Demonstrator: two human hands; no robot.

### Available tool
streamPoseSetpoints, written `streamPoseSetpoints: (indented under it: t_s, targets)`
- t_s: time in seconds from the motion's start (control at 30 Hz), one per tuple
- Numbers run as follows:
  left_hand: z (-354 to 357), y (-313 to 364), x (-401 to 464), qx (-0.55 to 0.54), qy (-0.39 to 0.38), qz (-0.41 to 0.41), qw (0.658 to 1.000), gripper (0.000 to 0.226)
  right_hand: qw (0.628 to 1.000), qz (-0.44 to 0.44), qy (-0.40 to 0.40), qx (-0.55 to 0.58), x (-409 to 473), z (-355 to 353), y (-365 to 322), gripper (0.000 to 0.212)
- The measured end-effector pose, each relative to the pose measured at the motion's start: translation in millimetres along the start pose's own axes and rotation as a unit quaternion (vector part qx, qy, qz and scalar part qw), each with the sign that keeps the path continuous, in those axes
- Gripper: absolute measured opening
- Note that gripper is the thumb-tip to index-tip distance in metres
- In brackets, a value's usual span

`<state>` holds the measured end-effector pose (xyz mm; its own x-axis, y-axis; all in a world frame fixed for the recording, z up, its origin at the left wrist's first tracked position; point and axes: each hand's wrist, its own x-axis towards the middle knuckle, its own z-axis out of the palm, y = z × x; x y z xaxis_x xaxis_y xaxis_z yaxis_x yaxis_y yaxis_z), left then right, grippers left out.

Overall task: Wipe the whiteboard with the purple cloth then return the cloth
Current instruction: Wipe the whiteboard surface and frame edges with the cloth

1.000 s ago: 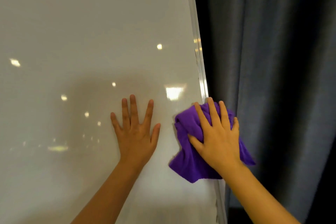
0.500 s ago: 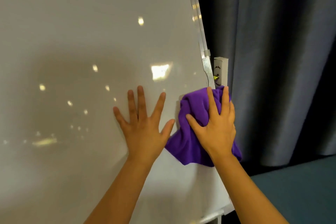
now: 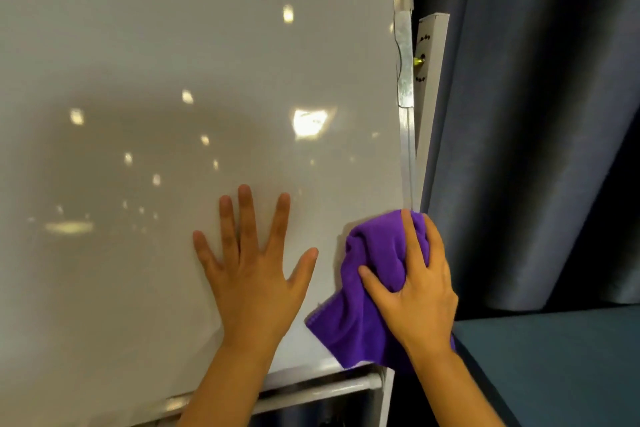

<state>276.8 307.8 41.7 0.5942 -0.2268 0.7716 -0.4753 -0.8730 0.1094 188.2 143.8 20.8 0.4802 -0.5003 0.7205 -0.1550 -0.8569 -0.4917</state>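
The right hand [image 3: 417,291] is pressing the purple cloth [image 3: 367,308] against the lower right corner of the whiteboard [image 3: 173,45], its fingers bent over the bunched fabric and its thumb digging into a fold on the left side. The cloth is lying crumpled under the palm, with a loose flap hanging down past the bottom edge of the board and its upper part reaching the board's right edge. The left hand [image 3: 254,274] is resting flat on the board just beside the cloth, fingers spread wide and pointing up, thumb angled toward the cloth without touching it. Both forearms are rising from the bottom of the view.

The board's surface is glossy and is reflecting a scatter of ceiling lights and a broad dim shadow across its middle. Along its right edge a metal frame strip [image 3: 405,80] is running down toward the cloth, and just behind it a pale stand post [image 3: 431,73] with a small brass-coloured fitting is standing upright. Below the board a metal rail [image 3: 311,392] is crossing under the hands and meeting a white leg at the right corner. A dark grey curtain [image 3: 536,114] is hanging in heavy folds just right of the stand, close behind the right hand, and a blue-grey floor [image 3: 554,367] is showing beneath it.
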Motion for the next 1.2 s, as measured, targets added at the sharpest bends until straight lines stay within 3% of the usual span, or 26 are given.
streamPoseSetpoints:
  t_s: [0.13,0.43,0.7,0.93,1.2]
  targets:
    - [10,-12,-26,0.004,-0.010,0.022,1.000,0.078,0.999,0.017,-0.028,-0.018,-43,8,17,0.091]
    - [11,-34,-30,0.014,0.000,0.087,0.996,0.081,0.997,-0.029,0.056,-0.051,11,8,-17,0.084]
    - [13,-48,-43,0.016,-0.002,0.114,0.993,0.076,0.987,0.144,0.072,0.002,-79,41,-7,0.086]
    - [9,-88,-30,0.066,-0.006,0.251,0.966,0.078,0.936,0.255,0.183,0.160,-98,78,-66,0.083]
    - [-12,-195,-8,0.091,0.013,0.438,0.894,0.070,0.911,0.264,0.235,0.211,-138,129,-153,0.082]
